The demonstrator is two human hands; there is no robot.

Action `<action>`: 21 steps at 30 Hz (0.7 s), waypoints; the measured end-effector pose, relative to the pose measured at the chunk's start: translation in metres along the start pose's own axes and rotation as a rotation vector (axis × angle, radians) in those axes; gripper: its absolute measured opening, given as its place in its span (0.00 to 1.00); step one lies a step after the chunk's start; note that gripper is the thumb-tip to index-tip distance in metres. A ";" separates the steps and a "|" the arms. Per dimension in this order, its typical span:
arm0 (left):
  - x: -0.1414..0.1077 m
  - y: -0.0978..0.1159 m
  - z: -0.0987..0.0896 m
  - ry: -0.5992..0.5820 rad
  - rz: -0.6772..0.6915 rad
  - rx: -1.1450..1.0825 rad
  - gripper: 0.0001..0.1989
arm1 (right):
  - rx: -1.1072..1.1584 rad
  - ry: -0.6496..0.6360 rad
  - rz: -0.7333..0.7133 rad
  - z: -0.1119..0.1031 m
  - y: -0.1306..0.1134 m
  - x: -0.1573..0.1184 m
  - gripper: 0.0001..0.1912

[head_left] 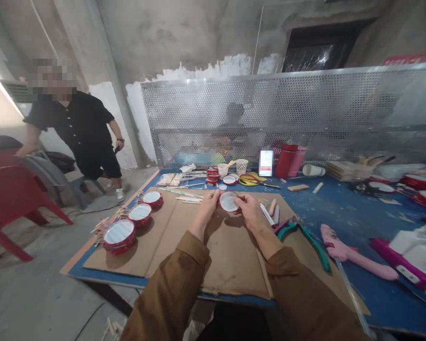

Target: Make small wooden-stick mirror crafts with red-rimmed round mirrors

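Note:
Over the cardboard sheet [230,255], both hands hold a small red-rimmed drum [228,202] with its white face turned up towards me. My left hand [208,209] pinches its left edge. At the right edge, the fingers of my right hand [251,211] are closed on it, with the thumb lying over the face. To the left stand stacks of similar red-rimmed drums [119,233], with thin wooden sticks [98,231] poking out beside them. Several loose sticks [190,200] lie just beyond my left hand.
Right of the cardboard lie green-handled pliers [314,244], a pink glue gun [355,255] and a purple power strip [404,267]. Yellow-handled scissors [250,179], a phone [266,163] and a red bottle [286,162] are at the back. A person [80,128] stands left, beyond a red chair [16,203].

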State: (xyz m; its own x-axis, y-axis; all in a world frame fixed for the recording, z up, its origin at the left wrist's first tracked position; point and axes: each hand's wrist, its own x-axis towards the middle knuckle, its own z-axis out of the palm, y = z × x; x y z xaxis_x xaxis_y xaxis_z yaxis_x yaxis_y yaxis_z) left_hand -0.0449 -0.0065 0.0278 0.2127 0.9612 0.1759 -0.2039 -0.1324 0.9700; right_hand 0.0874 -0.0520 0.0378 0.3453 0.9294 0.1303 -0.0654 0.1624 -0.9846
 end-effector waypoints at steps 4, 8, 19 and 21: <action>0.001 0.002 -0.002 -0.024 0.112 0.157 0.14 | -0.054 0.133 0.013 -0.003 0.001 0.004 0.10; 0.004 0.006 -0.006 -0.053 0.191 0.319 0.10 | -0.200 0.121 -0.068 -0.003 -0.003 0.001 0.07; 0.002 0.010 -0.010 -0.011 0.235 0.590 0.04 | -0.291 0.059 -0.078 -0.002 -0.002 -0.001 0.05; 0.000 0.014 -0.009 0.011 0.237 0.618 0.06 | -0.302 0.052 -0.083 -0.003 -0.002 -0.001 0.05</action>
State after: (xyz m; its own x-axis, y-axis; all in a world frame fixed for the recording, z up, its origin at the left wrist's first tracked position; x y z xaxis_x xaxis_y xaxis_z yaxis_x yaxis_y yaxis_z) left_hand -0.0558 -0.0059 0.0402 0.2192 0.8907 0.3982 0.3425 -0.4525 0.8234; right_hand 0.0896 -0.0546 0.0392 0.3853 0.8978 0.2133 0.2434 0.1241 -0.9620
